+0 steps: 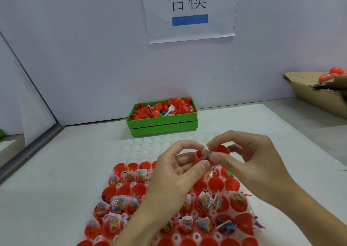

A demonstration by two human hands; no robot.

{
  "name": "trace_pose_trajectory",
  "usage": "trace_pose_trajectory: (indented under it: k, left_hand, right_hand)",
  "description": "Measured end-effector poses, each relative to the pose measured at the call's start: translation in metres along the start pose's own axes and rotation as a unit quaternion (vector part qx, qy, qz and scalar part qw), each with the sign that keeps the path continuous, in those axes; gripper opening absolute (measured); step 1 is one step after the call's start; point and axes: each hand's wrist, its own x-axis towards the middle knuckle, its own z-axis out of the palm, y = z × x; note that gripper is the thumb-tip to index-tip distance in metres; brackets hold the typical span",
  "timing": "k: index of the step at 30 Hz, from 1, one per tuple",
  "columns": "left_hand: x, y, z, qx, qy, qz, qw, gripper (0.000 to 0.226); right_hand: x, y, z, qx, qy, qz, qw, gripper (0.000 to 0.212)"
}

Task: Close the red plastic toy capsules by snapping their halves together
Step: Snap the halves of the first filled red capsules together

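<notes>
Nearest the front edge of the white counter [56,170], a clear moulded plastic tray [212,232] carries rows of open red plastic capsule halves [139,188], many stuffed with small clear bags of coloured toy pieces [204,201]. Above the tray's middle, the left hand [178,172] pinches a red capsule base [198,156] between thumb and forefinger, a clear packet showing at its mouth. The right hand [249,157] has thumb and forefinger closed on that packet, with a red capsule cap [222,149] tucked behind its fingers. The halves are apart, not snapped. The tray's far rows [150,144] hold no capsules. Beyond, against the wall, a green plastic crate [163,125] holds loose red halves. A torn cardboard box [319,93] with closed red capsules sits at the far right corner. Bare counter lies left of the tray
</notes>
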Motion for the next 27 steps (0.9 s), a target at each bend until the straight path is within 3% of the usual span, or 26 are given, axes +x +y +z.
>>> trace_pose_trajectory:
  k: [3, 8, 27]
  left_hand:
    - [0.000, 0.001, 0.000, -0.006, 0.004, -0.001, 1.000, 0.024]
    - [0.000, 0.001, 0.001, -0.013, 0.006, -0.004, 1.000, 0.024]
    - [-0.002, 0.003, 0.005, 0.088, 0.025, 0.043, 0.995, 0.022]
  right_hand:
    - [0.001, 0.002, -0.006, -0.036, -0.007, 0.003, 0.999, 0.020]
    - [0.002, 0.004, -0.010, -0.118, -0.014, 0.004, 0.993, 0.006]
    - [-0.001, -0.004, 0.003, -0.094, 0.013, 0.018, 0.995, 0.012]
